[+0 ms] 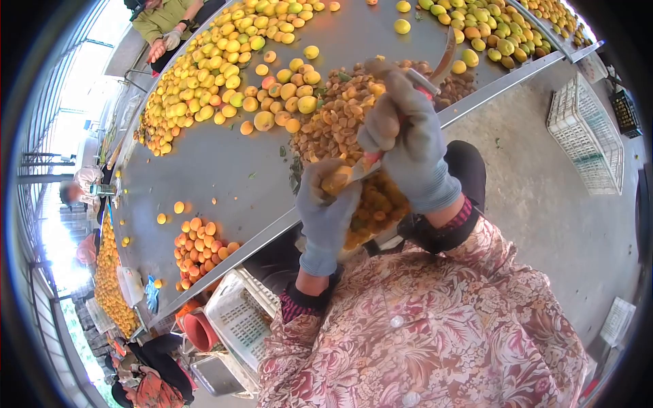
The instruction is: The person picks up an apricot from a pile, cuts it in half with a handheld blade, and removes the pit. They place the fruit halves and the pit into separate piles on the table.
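Observation:
My left hand [328, 212], in a grey glove, pinches an apricot [336, 181] over the table's near edge. A knife blade [356, 171] lies against that fruit. My right hand [413, 139], also gloved, is closed round the red handle [373, 158] of the knife. Beneath both hands, orange apricot pieces [377, 207] are gathered close to my lap. Right behind the hands, a heap of brown apricot pits [333, 112] spreads over the metal table [211, 160].
Yellow apricots [197, 85] cover the table's far side; an orange group [199, 248] lies left. White crates stand on the floor at right [586, 132] and beside me [241, 316], near a red bucket [201, 331]. Another person [163, 27] works across the table.

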The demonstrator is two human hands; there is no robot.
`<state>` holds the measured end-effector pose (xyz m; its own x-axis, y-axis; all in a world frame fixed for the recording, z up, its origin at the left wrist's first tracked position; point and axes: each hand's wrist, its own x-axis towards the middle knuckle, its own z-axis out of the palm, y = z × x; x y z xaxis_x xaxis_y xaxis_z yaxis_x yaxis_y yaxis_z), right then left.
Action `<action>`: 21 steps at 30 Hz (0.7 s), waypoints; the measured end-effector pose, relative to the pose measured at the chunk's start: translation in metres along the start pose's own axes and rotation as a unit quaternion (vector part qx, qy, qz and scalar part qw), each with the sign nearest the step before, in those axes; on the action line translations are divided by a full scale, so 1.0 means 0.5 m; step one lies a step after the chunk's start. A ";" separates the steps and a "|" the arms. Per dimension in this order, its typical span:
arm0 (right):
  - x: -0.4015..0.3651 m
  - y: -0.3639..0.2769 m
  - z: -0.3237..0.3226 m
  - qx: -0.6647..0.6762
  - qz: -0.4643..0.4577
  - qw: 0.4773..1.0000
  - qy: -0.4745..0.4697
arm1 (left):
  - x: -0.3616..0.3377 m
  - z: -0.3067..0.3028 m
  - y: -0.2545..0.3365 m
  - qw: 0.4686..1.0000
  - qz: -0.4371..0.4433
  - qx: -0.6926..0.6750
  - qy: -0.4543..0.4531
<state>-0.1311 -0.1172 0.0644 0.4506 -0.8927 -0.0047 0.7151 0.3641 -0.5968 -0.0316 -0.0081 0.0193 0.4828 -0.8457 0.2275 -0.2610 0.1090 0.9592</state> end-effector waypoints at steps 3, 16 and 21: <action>-0.005 0.010 -0.005 0.003 -0.018 1.000 -0.023 | -0.004 -0.002 0.003 1.000 -0.016 0.001 -0.004; -0.002 0.078 -0.076 -0.501 0.135 0.842 -0.147 | 0.029 -0.018 -0.042 0.991 -0.058 0.119 -0.025; 0.004 0.125 -0.093 -0.609 -0.044 0.784 -0.110 | 0.032 -0.019 -0.070 0.993 -0.103 0.056 -0.010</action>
<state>-0.1103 -0.1086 -0.0104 0.6048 -0.7844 0.1375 -0.2323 -0.3390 -0.9116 -0.0068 -0.0203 -0.0091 0.5188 -0.8546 0.0239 -0.2503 -0.1251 0.9600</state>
